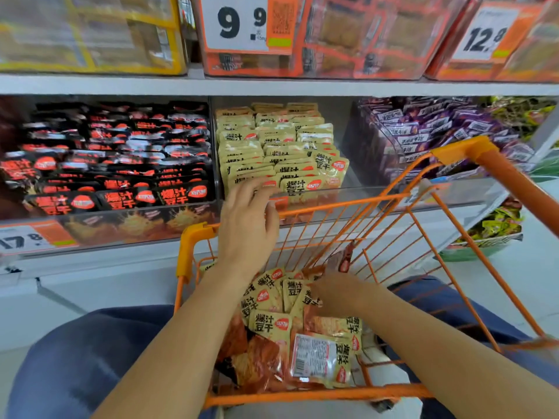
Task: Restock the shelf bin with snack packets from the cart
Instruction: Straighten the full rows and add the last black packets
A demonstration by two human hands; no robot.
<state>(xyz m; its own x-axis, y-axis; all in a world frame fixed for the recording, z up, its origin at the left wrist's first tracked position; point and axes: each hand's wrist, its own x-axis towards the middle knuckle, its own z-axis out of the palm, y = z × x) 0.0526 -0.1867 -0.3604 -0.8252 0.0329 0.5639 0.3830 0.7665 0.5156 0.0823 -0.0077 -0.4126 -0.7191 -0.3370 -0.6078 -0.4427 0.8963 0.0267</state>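
Meanwhile, our right hand [340, 293] pinches yellow snack packets [273, 309] heaped toward the cart's [193, 237] far-left corner, while our left hand [246, 219] rests spread-fingered at the shelf bin's [357, 195] front edge.

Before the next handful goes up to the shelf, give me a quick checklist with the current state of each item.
1. Packets left in the cart: ok, a pile of yellow packets lies in its basket.
2. Right hand has a grasp: cannot tell, it is down on the pile but its fingers are hidden.
3. Left hand free: ok, fingers straight, resting on the front packets of the yellow bin.
4. Room in that bin: ok, a gap shows on its right side.
5. Matching product: ok, cart packets look like the yellow ones on the shelf, not the black packets next door.
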